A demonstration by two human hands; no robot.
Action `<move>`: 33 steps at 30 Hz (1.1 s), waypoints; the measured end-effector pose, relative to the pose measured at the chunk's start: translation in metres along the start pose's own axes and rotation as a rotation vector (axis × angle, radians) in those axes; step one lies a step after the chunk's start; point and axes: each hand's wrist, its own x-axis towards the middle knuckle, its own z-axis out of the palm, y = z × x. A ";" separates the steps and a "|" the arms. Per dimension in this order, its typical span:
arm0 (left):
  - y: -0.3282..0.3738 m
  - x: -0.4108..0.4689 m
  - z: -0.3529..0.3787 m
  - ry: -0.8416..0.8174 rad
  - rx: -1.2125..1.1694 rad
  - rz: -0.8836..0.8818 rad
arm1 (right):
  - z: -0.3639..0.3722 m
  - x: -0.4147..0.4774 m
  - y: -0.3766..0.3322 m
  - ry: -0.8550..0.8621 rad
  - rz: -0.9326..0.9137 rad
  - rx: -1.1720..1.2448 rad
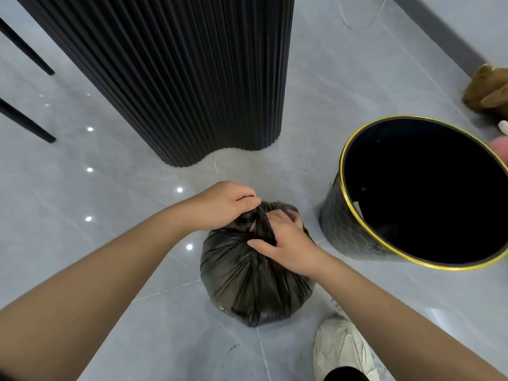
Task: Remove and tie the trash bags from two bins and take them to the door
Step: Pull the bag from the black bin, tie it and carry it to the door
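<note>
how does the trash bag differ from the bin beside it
The trash bag is soft and crinkled, its mouth gathered shut and gripped by the left hand and right hand. The bin is rigid, gold-rimmed and wide open. Both are black and stand on the floor.

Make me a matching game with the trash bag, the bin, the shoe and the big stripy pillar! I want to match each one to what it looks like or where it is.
Things:
1. trash bag
2. bin
3. shoe
4. ribbed pillar

Clues:
A. gold rim, open top, to the right of the bag
B. dark, tall, stands behind the bag
C. black, its gathered top gripped by the left hand and the right hand
D. white, near the bottom edge of the picture

Pairs: 1-C, 2-A, 3-D, 4-B
</note>
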 end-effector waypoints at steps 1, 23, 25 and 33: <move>0.000 0.002 0.002 -0.002 -0.042 -0.014 | 0.003 0.001 -0.001 0.048 0.019 0.020; -0.017 -0.021 0.022 0.248 0.791 0.431 | 0.006 0.005 -0.001 0.046 0.021 -0.212; -0.021 -0.021 0.026 0.172 0.964 0.480 | 0.002 0.004 -0.006 0.013 0.027 -0.217; -0.006 -0.010 0.015 0.042 0.681 0.143 | -0.006 0.000 -0.020 0.220 0.033 -0.335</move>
